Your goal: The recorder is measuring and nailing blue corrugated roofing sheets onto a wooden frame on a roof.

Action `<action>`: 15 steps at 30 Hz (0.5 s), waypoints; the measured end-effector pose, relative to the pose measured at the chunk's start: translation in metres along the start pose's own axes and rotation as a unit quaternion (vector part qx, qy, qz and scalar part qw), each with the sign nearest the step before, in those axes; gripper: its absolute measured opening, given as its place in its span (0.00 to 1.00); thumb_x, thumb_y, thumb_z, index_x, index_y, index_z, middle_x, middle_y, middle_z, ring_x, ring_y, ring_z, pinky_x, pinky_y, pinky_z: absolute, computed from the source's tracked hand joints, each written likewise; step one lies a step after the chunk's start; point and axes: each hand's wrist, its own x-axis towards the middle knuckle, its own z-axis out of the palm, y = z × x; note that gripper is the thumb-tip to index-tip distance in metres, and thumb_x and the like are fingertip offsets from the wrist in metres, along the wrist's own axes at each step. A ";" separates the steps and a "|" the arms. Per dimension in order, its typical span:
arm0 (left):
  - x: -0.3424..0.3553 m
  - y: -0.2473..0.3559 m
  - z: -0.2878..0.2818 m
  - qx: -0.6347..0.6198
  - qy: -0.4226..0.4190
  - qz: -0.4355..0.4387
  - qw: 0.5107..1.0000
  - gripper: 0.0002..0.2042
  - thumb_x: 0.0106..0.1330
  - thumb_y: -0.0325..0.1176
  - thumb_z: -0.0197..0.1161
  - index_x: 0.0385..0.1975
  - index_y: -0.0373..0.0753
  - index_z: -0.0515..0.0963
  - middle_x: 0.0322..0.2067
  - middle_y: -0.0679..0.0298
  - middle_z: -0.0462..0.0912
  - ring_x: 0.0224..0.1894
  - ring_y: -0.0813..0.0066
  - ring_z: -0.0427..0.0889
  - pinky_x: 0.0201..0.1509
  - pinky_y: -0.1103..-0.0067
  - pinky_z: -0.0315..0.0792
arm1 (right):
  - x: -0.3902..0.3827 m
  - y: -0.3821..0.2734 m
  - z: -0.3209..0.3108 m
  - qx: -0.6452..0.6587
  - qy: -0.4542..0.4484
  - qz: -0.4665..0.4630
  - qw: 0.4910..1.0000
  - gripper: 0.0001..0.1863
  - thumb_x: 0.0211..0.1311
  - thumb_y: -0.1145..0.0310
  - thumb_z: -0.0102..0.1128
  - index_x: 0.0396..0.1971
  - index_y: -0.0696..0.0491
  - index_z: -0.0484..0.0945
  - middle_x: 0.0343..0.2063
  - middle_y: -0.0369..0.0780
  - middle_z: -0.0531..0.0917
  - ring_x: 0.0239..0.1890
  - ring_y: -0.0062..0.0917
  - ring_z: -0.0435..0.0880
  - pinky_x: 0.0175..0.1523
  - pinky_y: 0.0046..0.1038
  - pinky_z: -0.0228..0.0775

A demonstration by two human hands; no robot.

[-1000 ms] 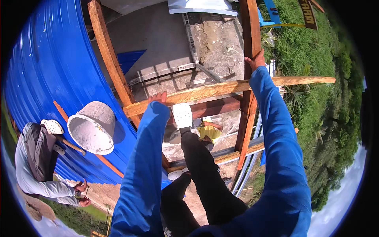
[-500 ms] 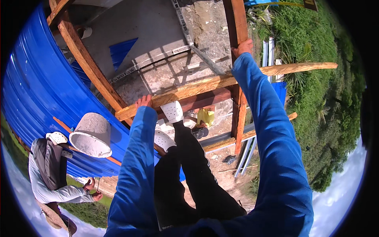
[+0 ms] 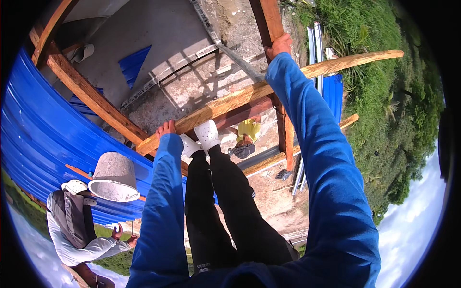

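My left hand (image 3: pixel 165 128) is curled over the left part of a light wooden beam (image 3: pixel 225 104) that runs up to the right. Higher up, my right hand (image 3: pixel 279 45) grips a reddish-brown timber (image 3: pixel 265 17) that crosses this beam. Between my arms, my two feet in white perforated clogs (image 3: pixel 207 134) are close together against the timber just beneath the light beam. Another dark red plank (image 3: pixel 247 111) runs along below it. The undersides of both hands are hidden.
Blue corrugated roofing (image 3: pixel 57 120) spreads at left, with a bucket (image 3: pixel 114 175) on it. Beside it a co-worker in grey sleeves (image 3: pixel 72 221) sits or crouches. Far below, a person in yellow (image 3: pixel 248 129) stands on the ground. Another rafter (image 3: pixel 91 93) slopes at upper left; grass (image 3: pixel 370 96) grows at right.
My left foot has come up beside my right foot near the beam. The view has shifted slightly, while both hands keep their holds.
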 end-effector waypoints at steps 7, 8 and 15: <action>-0.001 0.004 -0.001 0.018 0.007 0.020 1.000 0.28 0.49 0.26 0.61 0.55 0.46 0.71 0.49 0.56 0.74 0.57 0.53 0.70 0.66 0.61 0.54 | 0.006 0.003 0.000 -0.011 0.003 -0.009 1.000 0.44 0.45 0.65 0.77 0.55 0.52 0.52 0.55 0.48 0.64 0.59 0.46 0.70 0.57 0.52 0.68; -0.005 0.005 -0.002 0.015 0.001 0.020 1.000 0.28 0.49 0.26 0.61 0.55 0.46 0.71 0.49 0.56 0.74 0.57 0.53 0.70 0.66 0.61 0.54 | 0.005 0.003 0.000 -0.005 0.007 -0.007 1.000 0.44 0.45 0.65 0.77 0.55 0.52 0.52 0.55 0.48 0.64 0.59 0.46 0.70 0.57 0.51 0.68; -0.019 0.043 -0.023 -0.020 0.109 0.031 0.993 0.45 0.47 0.47 0.78 0.64 0.42 0.60 0.59 0.47 0.63 0.64 0.47 0.62 0.68 0.52 0.51 | 0.005 0.009 -0.002 -0.009 -0.006 -0.004 1.000 0.44 0.43 0.67 0.77 0.54 0.52 0.52 0.54 0.47 0.63 0.58 0.44 0.70 0.55 0.52 0.68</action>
